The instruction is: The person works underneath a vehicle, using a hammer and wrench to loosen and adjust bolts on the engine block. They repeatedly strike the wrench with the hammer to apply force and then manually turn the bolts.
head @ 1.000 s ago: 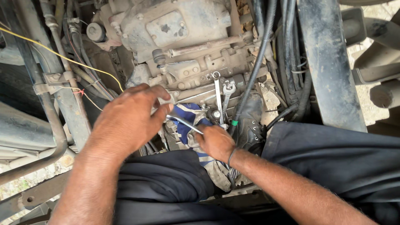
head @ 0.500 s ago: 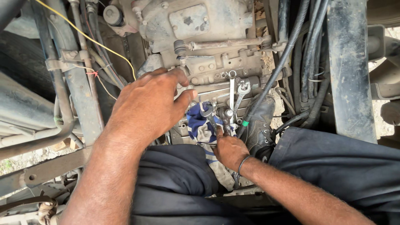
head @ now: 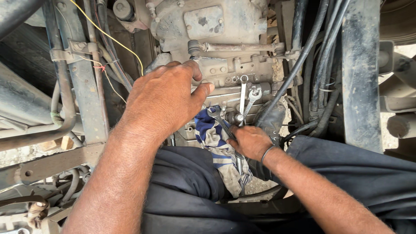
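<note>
Seen from above, a person in dark trousers [head: 186, 190] sits over the dusty underside machinery of a vehicle. At far left, grey pipes [head: 26, 125] curve past a steel frame rail [head: 82, 78], and a thin yellow wire [head: 113, 40] slants down across the rail towards the middle.

The left hand [head: 162, 99] lies palm down on the grimy metal housing [head: 208, 39], fingers spread and loosely curled, thumb tip pressed near a ledge of the casting; it grips nothing that can be seen. Just right of it, a blue-and-white striped rag [head: 216, 145] is draped over the housing's lower edge and hangs down between the knees.

A silvery wrench [head: 219, 119] lies slantwise across the rag, its ring end up by the left thumb and its shaft running down into the right hand [head: 249, 141], whose fingers are closed over it. Whether that hand clasps the shaft firmly or only presses it against the rag cannot be told. A dark band circles the right wrist.

Just above the right hand, two more wrenches [head: 248, 97] stand nearly upright against the housing, heads up. Further right, a bundle of black hoses [head: 320, 65] drops beside a broad dark beam [head: 359, 73].
</note>
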Motion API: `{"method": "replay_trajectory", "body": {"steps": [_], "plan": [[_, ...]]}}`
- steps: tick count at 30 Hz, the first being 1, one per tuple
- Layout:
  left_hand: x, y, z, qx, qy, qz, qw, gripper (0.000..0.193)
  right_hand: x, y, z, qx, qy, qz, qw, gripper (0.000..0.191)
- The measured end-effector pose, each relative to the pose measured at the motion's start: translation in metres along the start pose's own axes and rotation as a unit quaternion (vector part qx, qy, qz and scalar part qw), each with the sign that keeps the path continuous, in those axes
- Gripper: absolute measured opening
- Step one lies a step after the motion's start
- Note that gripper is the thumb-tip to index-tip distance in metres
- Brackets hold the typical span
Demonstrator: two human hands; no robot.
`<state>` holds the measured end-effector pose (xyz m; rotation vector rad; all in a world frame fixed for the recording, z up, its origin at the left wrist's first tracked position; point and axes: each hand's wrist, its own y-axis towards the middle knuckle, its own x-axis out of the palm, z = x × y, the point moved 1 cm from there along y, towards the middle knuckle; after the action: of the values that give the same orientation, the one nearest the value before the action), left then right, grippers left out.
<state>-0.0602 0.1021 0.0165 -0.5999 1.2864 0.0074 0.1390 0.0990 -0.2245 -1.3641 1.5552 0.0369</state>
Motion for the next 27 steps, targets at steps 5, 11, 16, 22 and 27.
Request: {"method": "replay_trajectory", "body": {"steps": [5, 11, 16, 22, 27], "plan": [[-0.001, 0.001, 0.002, -0.008, -0.003, -0.015, 1.000, 0.045, -0.057, -0.003, 0.020, 0.018, -0.036, -0.029, 0.999, 0.052], [-0.005, 0.000, 0.004, -0.021, -0.011, -0.030, 0.999, 0.044, -0.177, -0.061, 0.044, 0.158, 0.059, 0.094, 0.981, 0.056], [-0.008, 0.000, -0.004, -0.052, -0.013, -0.027, 0.998, 0.044, -0.183, -0.138, 0.030, 0.192, 0.072, 0.063, 0.977, 0.049], [-0.003, 0.006, -0.011, -0.045, -0.020, -0.038, 0.998, 0.050, -0.134, -0.144, 0.021, 0.049, -0.051, -0.009, 0.997, 0.054], [0.002, 0.006, -0.025, -0.059, -0.066, -0.109, 0.990, 0.049, -0.089, -0.142, 0.002, -0.088, 0.010, -0.051, 0.995, 0.049]]}}
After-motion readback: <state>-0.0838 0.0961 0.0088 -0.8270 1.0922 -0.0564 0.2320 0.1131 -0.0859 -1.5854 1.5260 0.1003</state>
